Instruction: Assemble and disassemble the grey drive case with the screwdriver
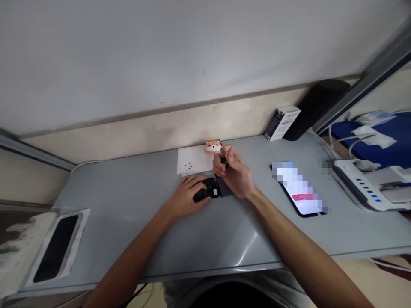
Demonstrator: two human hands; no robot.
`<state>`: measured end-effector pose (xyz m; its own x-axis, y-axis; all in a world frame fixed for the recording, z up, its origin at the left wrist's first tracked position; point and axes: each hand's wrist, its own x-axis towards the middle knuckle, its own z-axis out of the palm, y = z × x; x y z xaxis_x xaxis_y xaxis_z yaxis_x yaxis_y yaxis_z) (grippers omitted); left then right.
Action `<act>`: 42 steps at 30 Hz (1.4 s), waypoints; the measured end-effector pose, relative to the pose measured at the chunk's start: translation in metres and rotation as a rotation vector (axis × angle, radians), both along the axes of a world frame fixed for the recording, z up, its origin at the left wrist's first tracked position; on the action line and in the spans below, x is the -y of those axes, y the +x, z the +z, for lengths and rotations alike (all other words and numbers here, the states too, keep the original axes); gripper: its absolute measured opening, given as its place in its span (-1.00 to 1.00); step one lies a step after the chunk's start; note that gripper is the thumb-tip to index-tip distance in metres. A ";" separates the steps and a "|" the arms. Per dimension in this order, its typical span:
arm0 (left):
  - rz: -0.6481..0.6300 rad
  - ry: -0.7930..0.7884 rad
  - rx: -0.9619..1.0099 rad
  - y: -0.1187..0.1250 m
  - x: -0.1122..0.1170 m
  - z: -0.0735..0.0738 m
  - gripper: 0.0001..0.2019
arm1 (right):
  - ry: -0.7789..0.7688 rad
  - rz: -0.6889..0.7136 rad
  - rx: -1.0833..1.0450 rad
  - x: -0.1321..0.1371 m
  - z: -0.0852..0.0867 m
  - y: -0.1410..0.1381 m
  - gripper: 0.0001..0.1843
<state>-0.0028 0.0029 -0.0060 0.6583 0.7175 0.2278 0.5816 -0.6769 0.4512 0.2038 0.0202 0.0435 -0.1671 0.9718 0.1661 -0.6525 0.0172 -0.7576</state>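
Note:
My left hand [189, 194] rests on the grey desk, its fingers and thumb around a black opened electronic device [210, 190] with a circuit board and a white label showing. Above the device's right end, my right hand [234, 171] is closed around a black and yellow handle [224, 161] that looks like a screwdriver; its tip points down at the board. A dark flat piece [225, 190] lies partly under my right wrist. Several tiny screws [189, 166] sit on white paper [198, 158] behind the device. At the paper's back edge stands an orange dog-face case [213, 147].
A lit phone [300, 190] lies right of my right forearm, beside a white power strip [362, 186]. A small carton [282, 123] and a black cylinder [317, 107] stand at the back right. Another dark phone [58, 248] lies on white paper at the left.

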 end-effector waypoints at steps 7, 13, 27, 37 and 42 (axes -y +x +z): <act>0.000 0.026 0.006 0.000 0.001 0.001 -0.90 | 0.023 0.026 0.103 -0.005 0.003 0.005 -0.55; 0.010 0.020 0.004 0.000 0.001 -0.002 -0.89 | 0.037 -0.031 0.068 0.003 0.002 -0.007 -0.50; -0.009 -0.001 -0.010 0.003 0.000 0.000 -0.84 | 0.019 -0.016 0.049 -0.003 0.001 0.002 -0.54; 0.028 -0.030 -0.019 0.005 0.002 0.000 -0.83 | 0.055 -0.111 0.067 -0.002 -0.008 -0.002 -0.55; 0.033 -0.064 -0.023 0.006 0.002 0.002 -0.79 | -0.016 -0.071 0.073 -0.003 -0.005 -0.003 -0.53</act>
